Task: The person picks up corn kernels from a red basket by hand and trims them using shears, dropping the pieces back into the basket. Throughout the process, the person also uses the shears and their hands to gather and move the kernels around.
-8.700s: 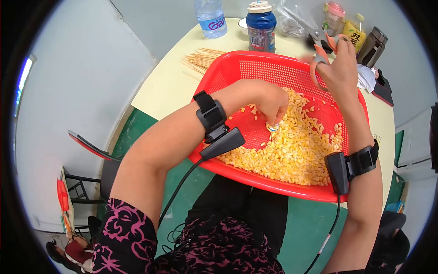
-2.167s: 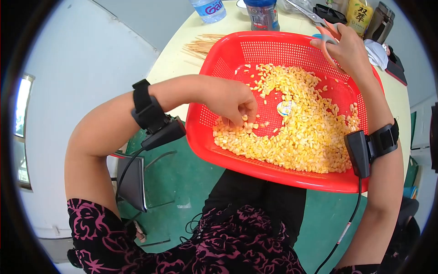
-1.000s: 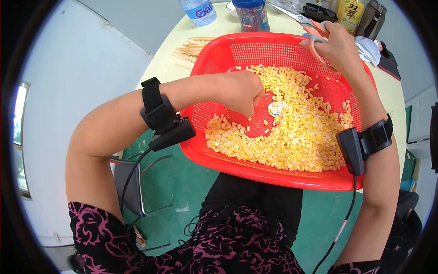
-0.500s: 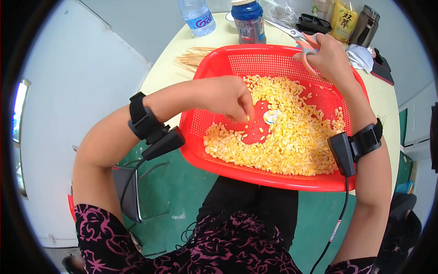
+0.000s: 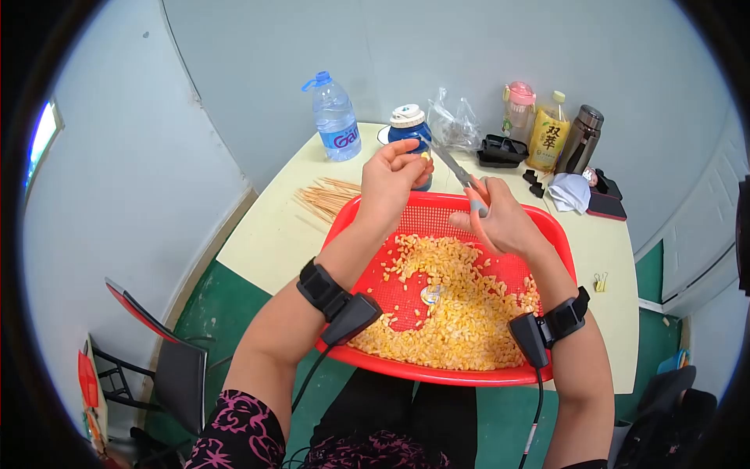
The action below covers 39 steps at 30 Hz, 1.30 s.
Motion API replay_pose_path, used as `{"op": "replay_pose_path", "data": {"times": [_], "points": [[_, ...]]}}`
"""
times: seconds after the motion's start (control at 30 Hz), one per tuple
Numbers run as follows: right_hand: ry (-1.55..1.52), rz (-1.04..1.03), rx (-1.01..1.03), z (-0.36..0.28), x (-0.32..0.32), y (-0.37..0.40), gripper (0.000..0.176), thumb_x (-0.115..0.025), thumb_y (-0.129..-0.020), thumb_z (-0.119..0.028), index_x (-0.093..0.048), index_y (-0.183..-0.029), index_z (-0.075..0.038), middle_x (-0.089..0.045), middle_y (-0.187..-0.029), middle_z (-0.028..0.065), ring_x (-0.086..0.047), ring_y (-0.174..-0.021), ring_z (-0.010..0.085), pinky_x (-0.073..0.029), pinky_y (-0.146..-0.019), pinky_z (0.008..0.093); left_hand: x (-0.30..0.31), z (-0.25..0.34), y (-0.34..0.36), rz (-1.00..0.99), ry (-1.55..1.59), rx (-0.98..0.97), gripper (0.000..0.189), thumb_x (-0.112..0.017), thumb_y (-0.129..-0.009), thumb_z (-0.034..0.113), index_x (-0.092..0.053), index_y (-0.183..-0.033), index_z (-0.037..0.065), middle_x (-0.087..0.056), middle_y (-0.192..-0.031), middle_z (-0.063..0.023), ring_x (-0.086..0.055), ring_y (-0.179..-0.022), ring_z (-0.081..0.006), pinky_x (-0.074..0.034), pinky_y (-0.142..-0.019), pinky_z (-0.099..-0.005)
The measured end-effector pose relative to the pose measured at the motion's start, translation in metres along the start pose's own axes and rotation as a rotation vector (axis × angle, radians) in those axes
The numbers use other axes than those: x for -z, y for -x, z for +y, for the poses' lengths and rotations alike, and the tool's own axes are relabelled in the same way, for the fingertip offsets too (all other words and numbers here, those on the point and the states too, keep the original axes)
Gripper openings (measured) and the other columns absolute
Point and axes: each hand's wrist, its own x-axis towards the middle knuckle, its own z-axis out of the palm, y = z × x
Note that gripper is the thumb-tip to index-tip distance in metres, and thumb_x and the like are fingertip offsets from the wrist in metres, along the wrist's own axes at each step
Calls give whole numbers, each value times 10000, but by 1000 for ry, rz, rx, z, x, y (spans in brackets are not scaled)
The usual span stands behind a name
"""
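My left hand [image 5: 387, 181] is raised above the far left part of a red plastic basket [image 5: 445, 377]. Its fingertips pinch a small yellow corn kernel [image 5: 425, 155]. Over the basket's far side, my right hand [image 5: 506, 219] grips a pair of scissors [image 5: 459, 172] by the orange and grey handles. The blades point up and left, close to my left fingertips; how far apart they are I cannot make out. Loose corn kernels [image 5: 461, 328] cover much of the basket floor, around a small round label [image 5: 430, 295].
Wooden skewers [image 5: 326, 200] lie left of the basket on the pale table [image 5: 262, 246]. Behind stand a water bottle [image 5: 336, 121], a blue jar [image 5: 409, 129], a plastic bag [image 5: 455, 125], a yellow drink bottle [image 5: 548, 134] and a dark flask [image 5: 581, 141]. A chair [image 5: 178, 375] is at left.
My left hand has risen from low over the kernels to near the scissors' blades, a kernel in its fingertips. The scissors stay in my right hand. The view has tilted up.
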Motion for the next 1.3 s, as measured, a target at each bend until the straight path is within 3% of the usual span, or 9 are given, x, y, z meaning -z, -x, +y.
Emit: {"op": "replay_pose_path", "data": {"times": [0.17,0.3,0.57,1.07,1.3], "points": [[122,-40,-12,-9,4,2,723,-748,-626,-538,-514,-956,61,-540,-967,201,-550,-934,294,-450,-799,363,4,-8,3,22,62,-109,352,-557,-846,10,-448,-1180,-23,-626,-920,-92,-617,-843,-140,-503,-734,-259],[142,-70,-16,-12,5,4,740,-746,-609,-560,-519,-951,56,-539,-960,182,-552,-939,295,-454,-791,368,3,-9,3,33,71,-69,401,-551,-846,0,-409,-1220,-20,-626,-910,-93,-615,-846,-141,-505,-735,-250],[285,35,56,-9,5,5,745,-750,-596,-566,-526,-950,51,-537,-938,165,-575,-899,295,-470,-762,381,2,-10,4,59,-41,-116,465,-551,-844,-6,-347,-1260,-38,-643,-903,-123,-625,-807,-146,-510,-739,-247],[281,46,77,-4,2,2,745,-754,-572,-583,-536,-890,55,-557,-863,170,-589,-819,299,-475,-705,377,4,-16,0,7,102,-38,346,-559,-837,-13,-454,-1166,-26,-623,-927,-118,-625,-823,-160,-535,-745,-261],[296,65,80,-7,4,3,721,-764,-554,-579,-550,-831,51,-579,-807,168,-602,-773,300,-479,-664,377,3,-13,3,53,97,-38,427,-557,-839,-13,-375,-1225,-29,-622,-938,-142,-626,-834,-185,-534,-757,-279]]}}
